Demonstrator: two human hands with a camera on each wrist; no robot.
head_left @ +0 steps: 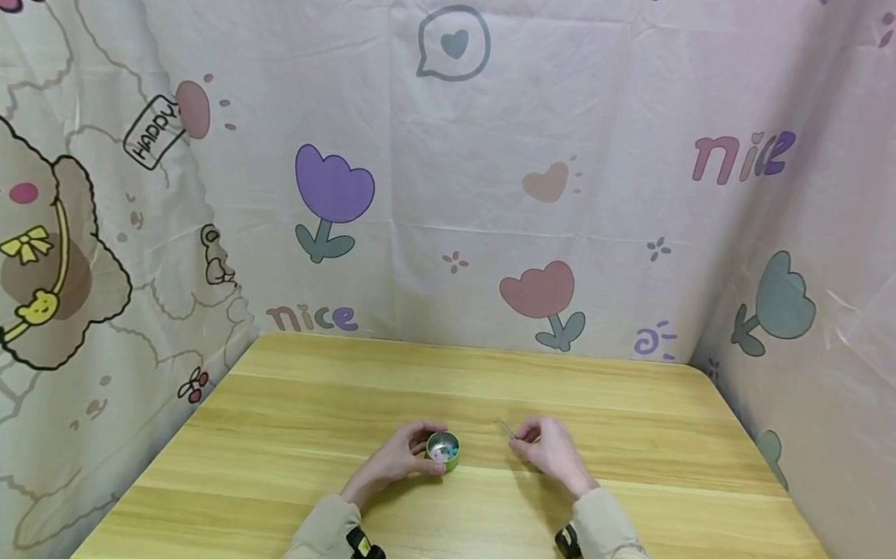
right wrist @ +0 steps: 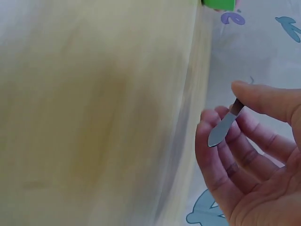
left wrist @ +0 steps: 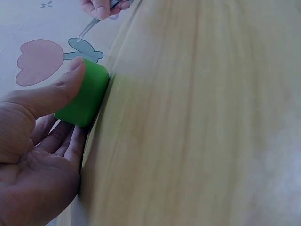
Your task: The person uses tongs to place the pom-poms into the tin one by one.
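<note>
One green tin (head_left: 443, 450) gripped by left hand (head_left: 401, 455); one pair of tweezers (head_left: 506, 429) pinched in right hand (head_left: 549, 451).

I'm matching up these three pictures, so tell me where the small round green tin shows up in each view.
Head view: the small round green tin sits low at centre on the wooden table, held by the left hand.
Left wrist view: left of centre, under the thumb.
Right wrist view: only a green sliver at the top edge.
Shared landmark: the thin metal tweezers in the right hand.
</note>
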